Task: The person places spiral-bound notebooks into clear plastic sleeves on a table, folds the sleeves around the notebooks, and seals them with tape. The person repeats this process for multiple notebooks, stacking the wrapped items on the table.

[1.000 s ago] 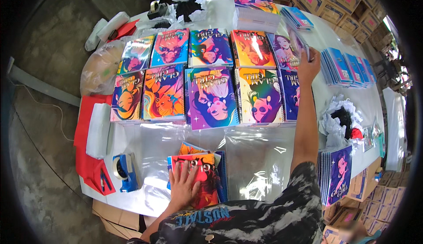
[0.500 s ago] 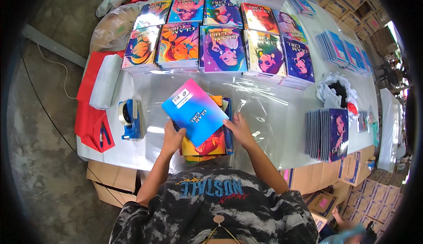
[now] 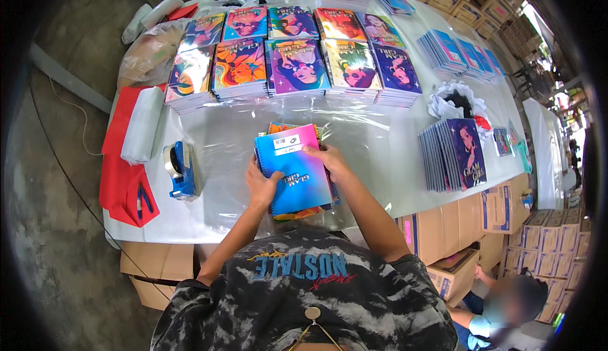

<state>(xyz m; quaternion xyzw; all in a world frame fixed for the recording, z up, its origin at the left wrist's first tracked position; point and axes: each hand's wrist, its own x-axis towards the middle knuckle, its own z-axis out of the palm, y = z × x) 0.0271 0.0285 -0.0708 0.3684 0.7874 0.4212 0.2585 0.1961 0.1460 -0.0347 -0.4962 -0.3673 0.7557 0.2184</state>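
Note:
A spiral notebook [image 3: 301, 192] with a blue-to-pink cover and a white label lies over a small pile of colourful notebooks [image 3: 286, 127], close in front of my body. My left hand [image 3: 261, 183] grips its left spiral edge, thumb on the cover. On the upper right side, my right hand [image 3: 328, 161] has its thumb pressed on the cover near the label, with the fingers hidden beneath. The notebook covers most of the pile; whether my fingers also hold notebooks under it is hidden. Clear plastic film [image 3: 361, 154] spreads on the table around the pile.
Two rows of stacked notebooks [image 3: 296, 66] stand across the table [image 3: 218, 132]. At left are a blue tape dispenser [image 3: 182, 170], a white roll [image 3: 143, 126] and red sheets [image 3: 114, 167] with pens. Upright notebooks [image 3: 453, 154] stand at right. A person [image 3: 506, 306] crouches by cartons [image 3: 456, 268].
The blue-and-pink notebook has turned from a slant to nearly straight over the pile. My right thumb has shifted from its lower right corner up toward the label. The view has shifted slightly.

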